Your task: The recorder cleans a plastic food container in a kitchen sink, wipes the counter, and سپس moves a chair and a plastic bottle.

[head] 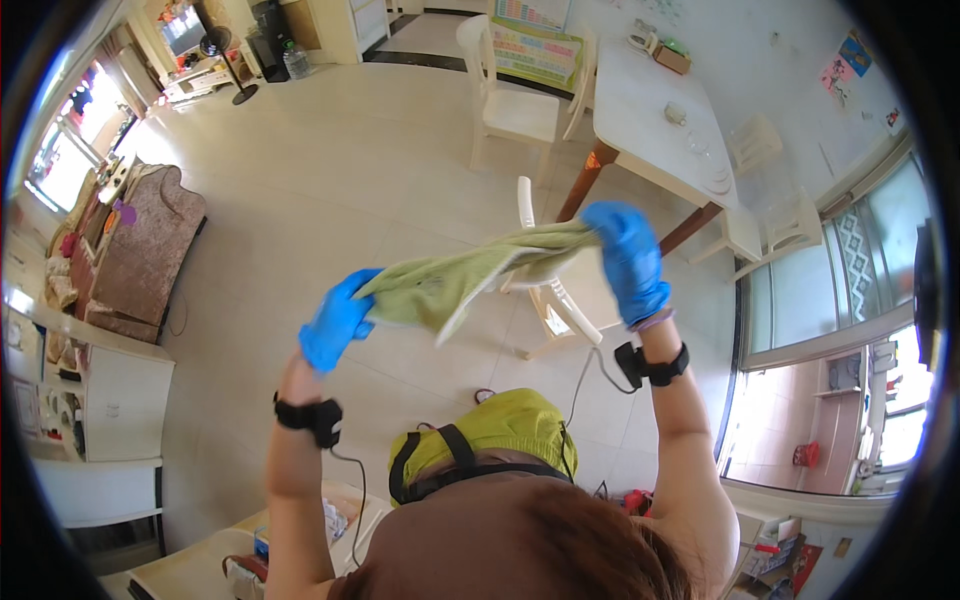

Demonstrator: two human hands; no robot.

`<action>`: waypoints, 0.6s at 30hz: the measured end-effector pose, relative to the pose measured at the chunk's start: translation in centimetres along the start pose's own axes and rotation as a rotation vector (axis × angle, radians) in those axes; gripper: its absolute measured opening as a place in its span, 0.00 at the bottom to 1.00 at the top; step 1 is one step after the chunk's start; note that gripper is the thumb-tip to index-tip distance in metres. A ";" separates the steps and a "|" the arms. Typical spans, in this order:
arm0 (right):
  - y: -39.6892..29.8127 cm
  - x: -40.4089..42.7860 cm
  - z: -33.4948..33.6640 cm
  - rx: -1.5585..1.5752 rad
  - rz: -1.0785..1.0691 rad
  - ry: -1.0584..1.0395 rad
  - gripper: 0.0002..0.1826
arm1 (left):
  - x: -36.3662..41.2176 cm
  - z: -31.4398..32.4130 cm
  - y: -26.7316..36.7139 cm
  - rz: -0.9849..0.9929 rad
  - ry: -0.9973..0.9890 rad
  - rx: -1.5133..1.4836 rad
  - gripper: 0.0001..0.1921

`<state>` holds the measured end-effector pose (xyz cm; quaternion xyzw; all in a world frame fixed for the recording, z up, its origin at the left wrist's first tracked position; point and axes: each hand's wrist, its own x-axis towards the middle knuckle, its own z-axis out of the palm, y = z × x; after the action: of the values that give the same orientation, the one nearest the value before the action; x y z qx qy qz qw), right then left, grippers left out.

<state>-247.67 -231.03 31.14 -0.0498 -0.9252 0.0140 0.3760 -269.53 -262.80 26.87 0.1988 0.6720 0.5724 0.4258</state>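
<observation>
A light green cloth [450,289] with a pale edge stretches between my two blue-gloved hands in mid-air. My left hand [336,319] grips its left end, and my right hand [626,259] grips the bunched right end, held higher in the picture. The middle of the cloth hangs in loose folds, with one corner drooping. Behind it, partly hidden by the cloth, a white chair [566,309] stands on the tiled floor. Each wrist carries a black strap with a small device and a cable.
A white-topped dining table [652,97] with brown legs stands at the upper right, holding a small box [671,57] and glassware. Another white chair [517,109] is beside it. A sofa [146,251] and a white cabinet [127,401] line the left side. A black fan [225,60] stands farther back.
</observation>
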 end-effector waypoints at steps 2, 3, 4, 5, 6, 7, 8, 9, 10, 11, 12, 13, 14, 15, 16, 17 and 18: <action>3.8 -2.1 -1.3 -0.104 0.089 0.140 0.18 | 3.7 1.8 0.0 0.009 -0.111 -0.088 0.20; 5.4 -3.2 -1.9 -0.110 0.080 0.167 0.19 | 5.3 2.7 -0.2 0.034 -0.204 -0.181 0.20; 7.2 -4.8 -1.9 -0.138 0.073 0.137 0.21 | 7.4 2.8 -0.7 0.024 -0.211 -0.185 0.20; 8.9 -6.6 -1.3 -0.168 0.065 0.105 0.22 | 10.0 2.7 -1.7 -0.023 -0.296 -0.188 0.21; 10.0 -8.1 -0.1 -0.144 0.115 -0.005 0.21 | 12.0 2.7 -3.0 -0.071 -0.374 -0.190 0.22; 10.2 -9.4 0.9 -0.113 0.164 -0.120 0.21 | 13.1 3.0 -4.7 -0.090 -0.372 -0.200 0.22; 9.6 -11.4 1.5 -0.144 0.263 -0.385 0.33 | 14.0 3.2 -6.5 -0.186 -0.256 0.003 0.26; 7.4 -12.1 1.7 -0.237 0.444 -0.700 0.53 | 14.6 2.9 -8.4 -0.288 -0.135 0.203 0.30; 6.3 -12.0 2.0 -0.289 0.549 -1.042 0.61 | 14.9 2.2 -9.8 -0.312 -0.123 0.194 0.30; 7.3 -15.3 3.7 -0.226 0.598 -1.159 0.62 | 15.6 1.3 -10.7 -0.327 -0.080 0.542 0.34; 7.1 -15.6 5.1 -0.166 0.655 -1.322 0.56 | 16.2 -0.2 -11.9 -0.343 -0.029 0.891 0.38; 6.5 -15.1 6.1 -0.154 0.634 -1.339 0.56 | 16.6 -2.4 -14.0 -0.367 -0.018 0.881 0.38; 5.5 -14.5 6.9 -0.025 0.624 -1.250 0.51 | 16.5 -5.2 -16.6 -0.347 0.009 0.767 0.36; 4.9 -13.9 7.2 0.098 0.622 -1.164 0.47 | 16.0 -7.4 -18.5 -0.325 0.028 0.651 0.34; 4.4 -13.3 7.4 0.102 0.620 -1.186 0.47 | 15.7 -9.1 -19.5 -0.400 0.016 0.529 0.33; 3.8 -12.6 7.7 0.189 0.623 -1.129 0.41 | 15.1 -11.2 -20.5 -0.473 0.007 0.407 0.32; 3.2 -11.1 8.3 0.281 0.612 -1.065 0.37 | 13.7 -14.4 -23.0 -0.504 0.085 0.404 0.30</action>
<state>-245.28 -228.92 17.23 -0.2486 -0.9186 0.2655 -0.1546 -283.61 -267.16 0.33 0.0827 0.8171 0.3119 0.4778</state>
